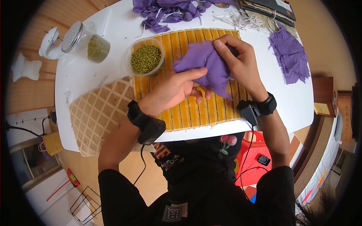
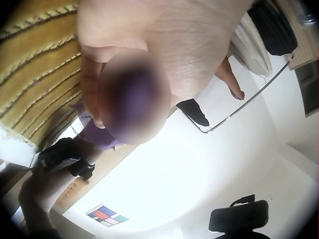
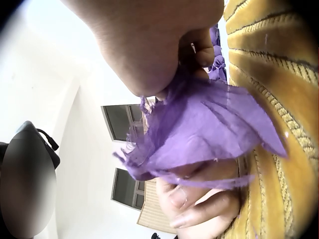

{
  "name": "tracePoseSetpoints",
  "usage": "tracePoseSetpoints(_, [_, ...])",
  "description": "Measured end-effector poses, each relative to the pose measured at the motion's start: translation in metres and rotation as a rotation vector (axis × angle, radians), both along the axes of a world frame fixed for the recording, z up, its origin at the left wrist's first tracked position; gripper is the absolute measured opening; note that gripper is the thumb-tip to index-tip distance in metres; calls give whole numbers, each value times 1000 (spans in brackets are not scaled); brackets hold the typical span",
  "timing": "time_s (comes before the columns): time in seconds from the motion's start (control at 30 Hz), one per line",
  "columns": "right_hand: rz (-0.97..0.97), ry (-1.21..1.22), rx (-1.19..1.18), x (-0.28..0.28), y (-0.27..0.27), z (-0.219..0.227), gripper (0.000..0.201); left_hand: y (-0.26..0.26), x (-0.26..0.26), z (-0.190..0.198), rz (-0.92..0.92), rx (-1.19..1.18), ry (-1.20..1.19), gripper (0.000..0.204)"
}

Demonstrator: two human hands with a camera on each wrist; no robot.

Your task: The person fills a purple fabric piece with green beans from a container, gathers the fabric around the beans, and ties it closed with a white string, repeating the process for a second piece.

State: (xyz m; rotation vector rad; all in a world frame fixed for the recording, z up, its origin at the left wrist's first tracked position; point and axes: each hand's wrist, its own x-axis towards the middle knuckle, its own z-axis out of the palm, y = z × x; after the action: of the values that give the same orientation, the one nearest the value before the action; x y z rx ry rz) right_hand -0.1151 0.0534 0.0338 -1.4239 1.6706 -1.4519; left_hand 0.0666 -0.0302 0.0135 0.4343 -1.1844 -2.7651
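Observation:
Both hands hold a frayed purple cloth (image 1: 203, 60) just above a yellow striped mat (image 1: 188, 113). My left hand (image 1: 194, 81) grips its near edge, thumb on top and fingers curled beneath. My right hand (image 1: 226, 47) pinches the far right part from above. In the right wrist view the purple cloth (image 3: 199, 129) hangs from the right hand (image 3: 149, 45), with the left hand's fingers (image 3: 199, 209) under it and the yellow mat (image 3: 284, 99) behind. The left wrist view shows the left hand's palm (image 2: 164, 40) and a bit of cloth (image 2: 99, 137).
A clear plastic cup of green beans (image 1: 146, 58) stands on the mat's left edge, and a glass jar of beans (image 1: 85, 41) lies further left. A beige lattice mat (image 1: 100, 113), another purple cloth (image 1: 288, 56), a purple pile (image 1: 169, 11) and white strings (image 1: 237, 19) lie on the white table (image 1: 298, 101).

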Motion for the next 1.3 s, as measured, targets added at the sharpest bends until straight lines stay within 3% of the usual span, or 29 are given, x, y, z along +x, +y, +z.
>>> tracePoseSetpoints(0.2, [-22, -29, 26, 2, 2, 6, 21, 0, 0, 1, 4, 21, -45, 35])
tracePoseSetpoints(0.7, [-142, 23, -50, -5, 0, 3, 21, -1, 0, -4, -4, -23, 24, 27])
tracePoseSetpoints(0.83, [-96, 16, -50, -7, 0, 0, 22, -1, 1, -6, -25, -49, -7, 26])
tracePoseSetpoints(0.93, [-39, 27, 18, -7, -1, 1, 24, -1, 1, -5, -31, -35, -5, 25])
tracePoseSetpoints(1.03, [-94, -109, 3, -13, -4, 0, 23, -4, 1, -4, 35, 25, 7, 25])
tracePoseSetpoints(1.1, [-139, 90, 240, -29, -1, 3, 23, -7, 0, -4, 94, 59, 24, 25])
tracePoseSetpoints(1.13, [-134, 91, 238, -35, 2, 8, 23, -8, 0, -4, 136, 57, 23, 25])
tracePoseSetpoints(1.2, [354, 245, 631, -43, 6, 20, 21, -9, 1, -3, 182, 53, 23, 25])
tracePoseSetpoints(1.23, [493, 227, 737, -41, 6, 22, 24, -9, 2, -1, 183, 22, 22, 27])
tracePoseSetpoints(1.3, [565, 289, 661, -33, 6, 23, 27, -9, 2, -1, 181, -7, 21, 29])
